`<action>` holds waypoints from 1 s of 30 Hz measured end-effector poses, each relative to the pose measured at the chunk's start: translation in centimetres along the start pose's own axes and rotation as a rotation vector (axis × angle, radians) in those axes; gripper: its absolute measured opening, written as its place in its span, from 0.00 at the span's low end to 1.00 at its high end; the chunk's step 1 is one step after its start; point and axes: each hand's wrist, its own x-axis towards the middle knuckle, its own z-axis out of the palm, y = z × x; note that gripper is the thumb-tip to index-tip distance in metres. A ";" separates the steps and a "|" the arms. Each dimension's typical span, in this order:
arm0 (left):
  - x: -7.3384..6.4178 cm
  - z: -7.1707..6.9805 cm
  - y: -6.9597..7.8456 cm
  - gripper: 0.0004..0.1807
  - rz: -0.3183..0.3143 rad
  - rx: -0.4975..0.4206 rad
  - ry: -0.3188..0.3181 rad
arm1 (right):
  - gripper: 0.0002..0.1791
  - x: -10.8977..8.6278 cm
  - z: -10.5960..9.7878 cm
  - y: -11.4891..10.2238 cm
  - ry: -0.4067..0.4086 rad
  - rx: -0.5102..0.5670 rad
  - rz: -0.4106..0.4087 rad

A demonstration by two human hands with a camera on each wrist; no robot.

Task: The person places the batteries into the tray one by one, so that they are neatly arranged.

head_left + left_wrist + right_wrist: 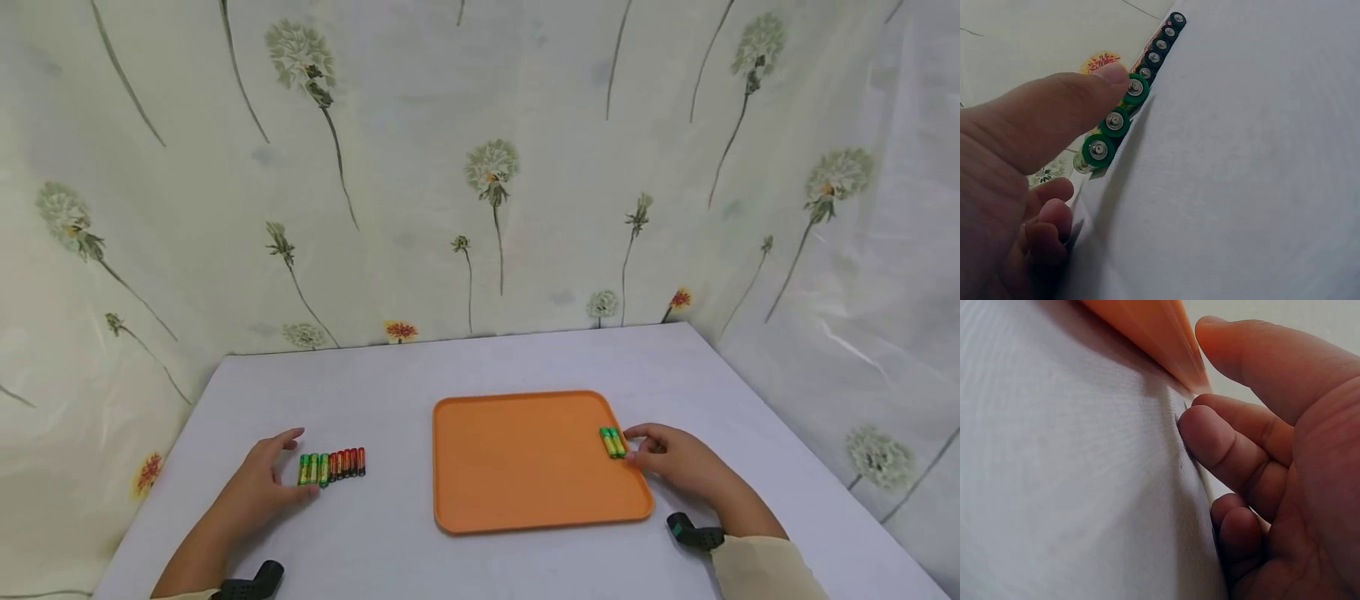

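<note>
A row of AA-size batteries lies on the table at the left: three green-and-yellow batteries point(313, 469) beside several thinner red-and-black batteries point(347, 462). My left hand point(262, 479) is around the green end of the row, its thumb by their near ends and its index finger stretched beyond their far ends. In the left wrist view the thumb point(1079, 103) overlaps the third green battery point(1137, 89). Two more green batteries point(612, 442) lie side by side on the orange tray point(525, 467), near its right rim. My right hand point(678, 458) is at that rim, thumb and index finger apart.
A white cloth point(375, 550) covers the table under the tray and the battery row. Behind it and along both sides hangs a curtain point(420, 208) printed with dandelions. Both wrists wear black devices, such as the right wrist's camera point(696, 533).
</note>
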 end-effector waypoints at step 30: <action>-0.1 0.2 0.6 0.38 -0.038 0.087 -0.052 | 0.29 -0.1 0.0 -0.2 0.003 0.002 0.019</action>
